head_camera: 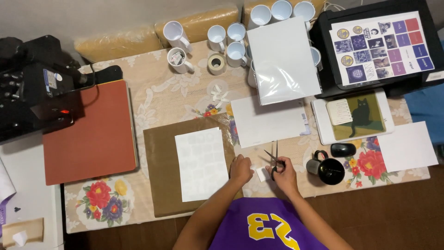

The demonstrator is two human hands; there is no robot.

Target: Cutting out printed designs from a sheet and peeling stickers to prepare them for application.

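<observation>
floral table (152, 99) — right hand (283, 172) grip scissors (274, 157), paper scrap (262, 174) beside

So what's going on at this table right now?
A person in a purple jersey works at a flowered table. The right hand holds scissors, blades open. The left hand pinches a small white paper piece. Beside the left hand, a white sheet lies on brown paper. White mugs stand at the far edge.
</observation>
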